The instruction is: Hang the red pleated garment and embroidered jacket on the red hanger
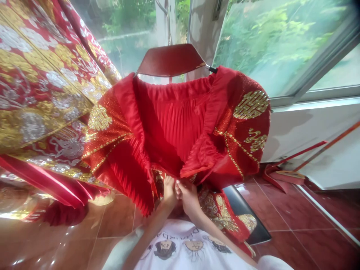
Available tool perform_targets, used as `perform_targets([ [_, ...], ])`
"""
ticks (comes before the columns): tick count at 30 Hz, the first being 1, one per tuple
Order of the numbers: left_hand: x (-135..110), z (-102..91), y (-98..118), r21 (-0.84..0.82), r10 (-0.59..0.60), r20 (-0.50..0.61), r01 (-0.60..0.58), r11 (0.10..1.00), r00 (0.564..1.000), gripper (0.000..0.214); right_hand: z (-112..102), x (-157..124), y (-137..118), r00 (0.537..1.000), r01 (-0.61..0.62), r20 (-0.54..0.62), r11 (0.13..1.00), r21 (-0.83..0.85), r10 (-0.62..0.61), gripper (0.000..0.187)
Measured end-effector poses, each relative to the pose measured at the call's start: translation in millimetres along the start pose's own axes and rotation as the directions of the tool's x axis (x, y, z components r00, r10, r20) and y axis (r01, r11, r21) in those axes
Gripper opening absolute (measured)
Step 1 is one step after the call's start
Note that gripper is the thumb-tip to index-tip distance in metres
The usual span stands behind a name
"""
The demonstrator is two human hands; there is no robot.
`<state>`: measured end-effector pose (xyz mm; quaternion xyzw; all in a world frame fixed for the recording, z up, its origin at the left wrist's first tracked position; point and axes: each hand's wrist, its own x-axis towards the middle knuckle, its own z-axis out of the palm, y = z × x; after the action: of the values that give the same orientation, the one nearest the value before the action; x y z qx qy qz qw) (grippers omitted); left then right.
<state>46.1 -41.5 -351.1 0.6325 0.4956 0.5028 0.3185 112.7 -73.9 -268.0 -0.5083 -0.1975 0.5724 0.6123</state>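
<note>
Already, a red skirt [180, 112] hangs from a brown hanger [172, 60] at centre, its near side still open. Nearer, left hand [169, 189] and right hand [188, 194] meet, fingers curled, any grip unclear.

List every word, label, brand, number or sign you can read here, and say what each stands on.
"囍", as it seems, stylised: the gold medallion on the picture's right of the red garment.
Similar medallion on the picture's left: too blurred to read surely.
Dark lettering across the white shirt: distorted and blurred; no word reads surely.
No numbers or brands readable.
</note>
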Motion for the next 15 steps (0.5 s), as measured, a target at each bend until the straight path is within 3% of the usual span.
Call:
perform_targets([
  [6,5.2,-5.3,-2.0,0.082,0.043,0.032,-0.046,0.996,0.999,0.022,10.7,-0.8,-21.1,0.997,-0.011,0.071,1.0,0.02,0.009,0.036],
  [10,13.3,-12.9,0.8,0.114,0.052,0.019,-0.054,0.992,0.998,0.008,12.5,1.5,-15.9,0.986,-0.084,0.142,0.996,0.004,0.083,0.031],
  [15,24.7,-13.0,3.6,0.13,0.073,-0.04,-0.067,0.989,0.997,0.019,13.8,-2.1,-7.5,0.981,-0.1,0.171,0.995,0.017,0.096,0.031],
])
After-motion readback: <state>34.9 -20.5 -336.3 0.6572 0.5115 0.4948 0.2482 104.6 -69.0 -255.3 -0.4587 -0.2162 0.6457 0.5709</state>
